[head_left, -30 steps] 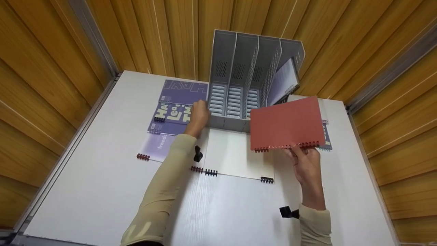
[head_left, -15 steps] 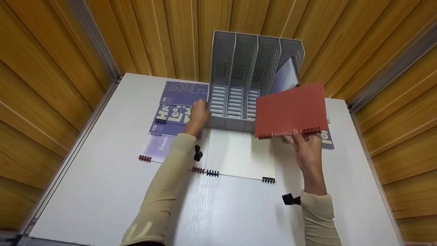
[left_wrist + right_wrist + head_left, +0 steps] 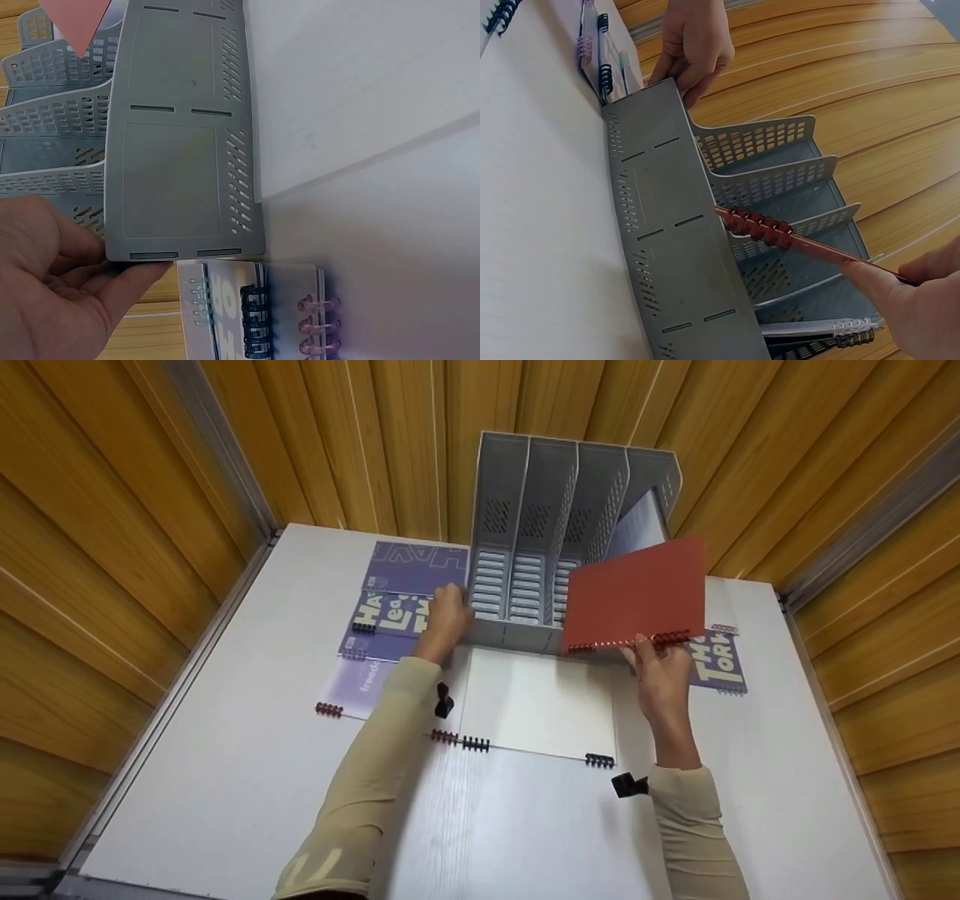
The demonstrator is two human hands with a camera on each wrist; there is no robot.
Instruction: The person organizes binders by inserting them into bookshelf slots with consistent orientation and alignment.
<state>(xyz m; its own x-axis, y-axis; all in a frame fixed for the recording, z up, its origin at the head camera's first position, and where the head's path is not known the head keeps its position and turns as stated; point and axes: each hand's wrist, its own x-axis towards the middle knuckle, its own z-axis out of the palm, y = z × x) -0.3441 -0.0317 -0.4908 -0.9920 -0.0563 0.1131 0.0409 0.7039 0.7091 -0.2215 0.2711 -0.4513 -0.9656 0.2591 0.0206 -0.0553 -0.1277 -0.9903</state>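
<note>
A grey file rack with upright dividers stands at the back of the table. My left hand grips its front left corner, and the left wrist view shows thumb and fingers around the rack's edge. My right hand pinches a red ring-bound notebook by its bound edge, thumb on the near side. The notebook is tilted in front of the rack's right half, covering part of it. In the right wrist view, its red rings are close over the rack's front wall. A pale notebook leans inside the rightmost compartment.
Several purple notebooks lie overlapping left of the rack. A cream-white notebook with black rings lies in front of it. More notebooks, one lettered, lie to the right. Wood-patterned walls enclose the table's back and sides.
The red notebook in my right hand has risen away from me, then shifted left toward the rack's compartments. My left hand stays on the rack's corner. The head view has shifted slightly.
</note>
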